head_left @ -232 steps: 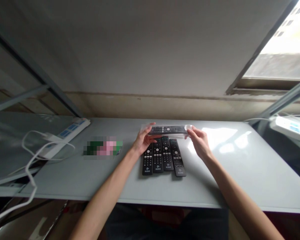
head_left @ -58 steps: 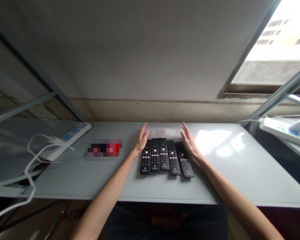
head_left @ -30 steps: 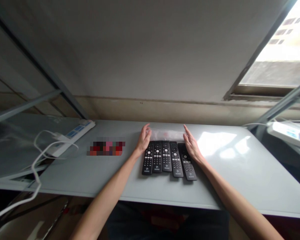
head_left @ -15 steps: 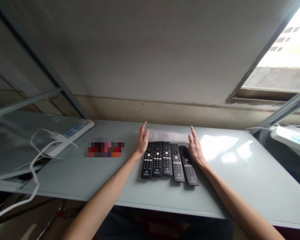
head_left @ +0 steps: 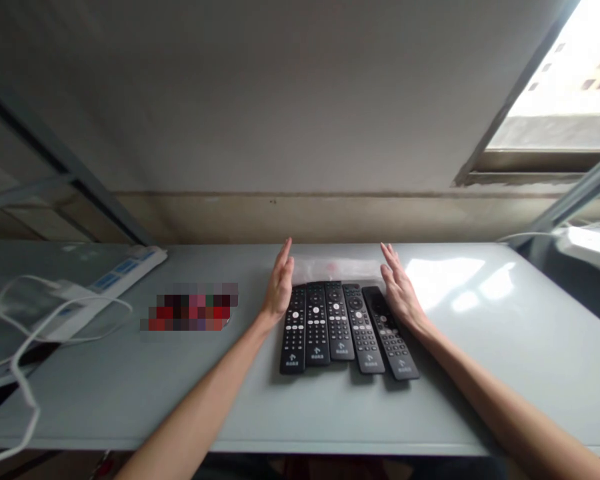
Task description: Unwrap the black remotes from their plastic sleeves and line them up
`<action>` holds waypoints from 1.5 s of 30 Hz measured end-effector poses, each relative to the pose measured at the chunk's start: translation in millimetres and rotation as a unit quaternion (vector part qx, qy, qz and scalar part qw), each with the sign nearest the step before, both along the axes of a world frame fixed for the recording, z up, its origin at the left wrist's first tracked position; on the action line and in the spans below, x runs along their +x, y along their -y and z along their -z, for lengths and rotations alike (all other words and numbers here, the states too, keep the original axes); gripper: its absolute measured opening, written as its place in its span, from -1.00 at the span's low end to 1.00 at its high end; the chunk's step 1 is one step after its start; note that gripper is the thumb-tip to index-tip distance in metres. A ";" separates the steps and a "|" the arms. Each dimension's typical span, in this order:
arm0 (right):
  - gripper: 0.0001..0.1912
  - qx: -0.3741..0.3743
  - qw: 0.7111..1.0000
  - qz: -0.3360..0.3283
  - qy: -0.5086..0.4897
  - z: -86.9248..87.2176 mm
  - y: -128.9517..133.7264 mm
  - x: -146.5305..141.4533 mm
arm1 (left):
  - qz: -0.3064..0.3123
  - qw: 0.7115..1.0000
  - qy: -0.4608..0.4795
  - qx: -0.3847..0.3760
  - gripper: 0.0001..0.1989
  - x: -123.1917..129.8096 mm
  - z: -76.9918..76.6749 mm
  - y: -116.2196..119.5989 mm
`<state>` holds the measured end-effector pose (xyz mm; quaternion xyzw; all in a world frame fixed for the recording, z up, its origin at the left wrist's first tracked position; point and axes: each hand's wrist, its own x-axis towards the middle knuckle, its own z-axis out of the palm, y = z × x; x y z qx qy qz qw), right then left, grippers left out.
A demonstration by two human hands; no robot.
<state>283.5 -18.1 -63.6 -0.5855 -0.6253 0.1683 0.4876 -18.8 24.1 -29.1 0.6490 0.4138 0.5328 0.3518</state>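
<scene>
Several black remote controls (head_left: pixel 317 327) lie side by side on the grey table, buttons up, the row fanning out toward me. My left hand (head_left: pixel 280 283) stands on edge beside the top of the leftmost remote (head_left: pixel 293 337), fingers straight and pointing away. On the other side my right hand (head_left: pixel 399 287) is held the same way, along the upper part of the rightmost remote (head_left: pixel 391 337), which slants outward. Neither hand grips anything. Behind the remotes, between my fingers, a clear plastic wrapper (head_left: pixel 337 269) with a small red mark lies crosswise.
To the left are a blurred-out red and dark item (head_left: pixel 190 310) and a white power strip (head_left: pixel 110 287) with a white cable (head_left: pixel 23 380). Another white strip (head_left: pixel 590 243) sits at the right by a metal post. A wall (head_left: pixel 300 220) bounds the table (head_left: pixel 300 413) behind.
The view has shifted, so the table looks nearer. Both hands stay at the two sides of the row, palms inward; the right fingers look slightly more spread.
</scene>
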 end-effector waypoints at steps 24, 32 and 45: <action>-0.35 -0.001 0.999 -0.034 0.038 -10.9 7.3 1.3 | 0.008 0.998 -0.057 0.002 -0.42 -2.1 1.9 -3.4; -0.31 0.038 0.998 -0.042 0.032 -2.6 4.7 7.0 | 0.010 0.999 -0.043 0.013 -0.39 -3.5 5.9 -5.8; -0.28 0.017 0.998 -0.055 0.034 -3.4 6.4 -5.1 | 0.026 0.991 -0.099 0.087 -0.36 2.1 3.4 1.4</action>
